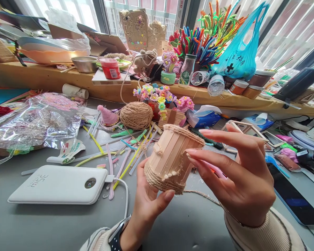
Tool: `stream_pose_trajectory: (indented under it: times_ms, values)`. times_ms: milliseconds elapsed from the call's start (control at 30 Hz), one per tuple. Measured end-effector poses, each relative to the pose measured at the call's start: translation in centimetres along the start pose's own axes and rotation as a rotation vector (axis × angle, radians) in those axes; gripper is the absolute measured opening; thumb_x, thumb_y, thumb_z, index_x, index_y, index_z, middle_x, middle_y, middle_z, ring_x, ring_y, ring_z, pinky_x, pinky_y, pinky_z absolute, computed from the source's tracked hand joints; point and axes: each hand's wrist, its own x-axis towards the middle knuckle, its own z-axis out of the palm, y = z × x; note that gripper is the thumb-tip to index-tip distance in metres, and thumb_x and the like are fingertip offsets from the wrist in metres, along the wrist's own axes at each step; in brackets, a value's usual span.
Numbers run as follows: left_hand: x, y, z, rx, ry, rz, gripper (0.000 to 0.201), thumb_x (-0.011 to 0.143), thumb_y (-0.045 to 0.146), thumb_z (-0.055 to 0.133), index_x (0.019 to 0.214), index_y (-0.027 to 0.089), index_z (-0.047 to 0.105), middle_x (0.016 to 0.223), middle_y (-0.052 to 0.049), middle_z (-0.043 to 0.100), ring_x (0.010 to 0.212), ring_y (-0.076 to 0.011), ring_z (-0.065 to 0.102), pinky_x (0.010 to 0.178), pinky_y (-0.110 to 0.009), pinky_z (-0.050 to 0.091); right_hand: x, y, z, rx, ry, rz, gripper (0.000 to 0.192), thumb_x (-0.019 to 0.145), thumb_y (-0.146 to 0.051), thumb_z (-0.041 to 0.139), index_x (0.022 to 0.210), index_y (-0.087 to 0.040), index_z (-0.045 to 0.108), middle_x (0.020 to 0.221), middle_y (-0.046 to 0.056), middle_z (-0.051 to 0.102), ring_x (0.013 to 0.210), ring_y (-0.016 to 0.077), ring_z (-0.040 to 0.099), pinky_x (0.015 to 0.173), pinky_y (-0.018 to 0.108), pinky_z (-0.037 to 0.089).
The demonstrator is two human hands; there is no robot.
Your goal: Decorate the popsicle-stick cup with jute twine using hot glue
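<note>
My left hand point(149, 205) grips a small tub of flat wooden sticks point(170, 153) from below, tilted, with its fingers partly behind it. Twine is wound in several turns round its lower end, and more twine edges the upper rim. At the tub's right side, my right hand point(232, 170) pinches a frayed strand of twine point(182, 161) between fingertips, with the index finger raised apart. A longer length of twine point(202, 194) trails from the tub's base toward my right wrist. Behind the tub sits a ball of twine point(136, 115).
A white power bank point(60, 184) with a cable lies at left, and a phone point(295, 195) at right. Scattered glue sticks and pipe cleaners point(94, 139) cover the desk behind. Along the ledge stand a glass bottle point(187, 71), a red jar point(110, 68) and a blue bag point(238, 52).
</note>
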Motion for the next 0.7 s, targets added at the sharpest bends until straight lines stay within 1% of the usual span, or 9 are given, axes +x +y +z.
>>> stream_pose_trajectory:
  times_ms: [133, 300, 400, 567, 700]
  values:
    - [-0.04, 0.03, 0.04, -0.022, -0.032, -0.004, 0.071, 0.055, 0.039, 0.078, 0.112, 0.020, 0.040, 0.103, -0.009, 0.062, 0.090, -0.0238, 0.062, 0.074, -0.033, 0.050, -0.04, -0.04, 0.25, 0.020, -0.059, -0.055, 0.012, 0.072, -0.012, 0.068, 0.081, -0.020, 0.069, 0.107, 0.005, 0.062, 0.098, 0.0177, 0.054, 0.099, 0.042, 0.041]
    - [0.02, -0.13, -0.11, -0.033, -0.038, 0.013, 0.070, 0.057, 0.039, 0.077, 0.114, 0.021, 0.040, 0.107, -0.009, 0.062, 0.095, -0.0234, 0.062, 0.079, -0.032, 0.050, 0.01, 0.06, 0.34, 0.052, -0.132, -0.118, 0.011, 0.074, -0.012, 0.066, 0.080, -0.021, 0.068, 0.107, 0.004, 0.063, 0.099, 0.0170, 0.052, 0.100, 0.041, 0.041]
    - [0.16, -0.17, -0.23, -0.028, -0.066, 0.011, 0.069, 0.060, 0.035, 0.076, 0.116, 0.020, 0.039, 0.109, -0.009, 0.061, 0.096, -0.0232, 0.062, 0.080, -0.031, 0.049, 0.05, 0.12, 0.28, 0.069, -0.160, -0.155, 0.011, 0.075, -0.012, 0.064, 0.081, -0.021, 0.068, 0.108, 0.004, 0.063, 0.097, 0.0164, 0.052, 0.099, 0.041, 0.042]
    - [0.25, -0.12, -0.15, -0.057, -0.084, 0.026, 0.064, 0.063, 0.035, 0.073, 0.116, 0.020, 0.040, 0.113, -0.011, 0.060, 0.102, -0.0263, 0.060, 0.083, -0.035, 0.049, 0.00, -0.08, 0.39, 0.028, -0.136, -0.165, 0.013, 0.075, -0.010, 0.064, 0.079, -0.021, 0.069, 0.104, 0.004, 0.068, 0.090, 0.0162, 0.054, 0.098, 0.045, 0.042]
    - [0.30, -0.20, -0.08, -0.082, -0.093, 0.024, 0.063, 0.064, 0.037, 0.073, 0.115, 0.021, 0.039, 0.113, -0.011, 0.061, 0.104, -0.0286, 0.059, 0.081, -0.036, 0.050, -0.21, -0.32, 0.66, -0.008, -0.117, -0.182, 0.012, 0.076, -0.012, 0.064, 0.081, -0.022, 0.070, 0.105, 0.004, 0.069, 0.089, 0.0163, 0.056, 0.097, 0.046, 0.042]
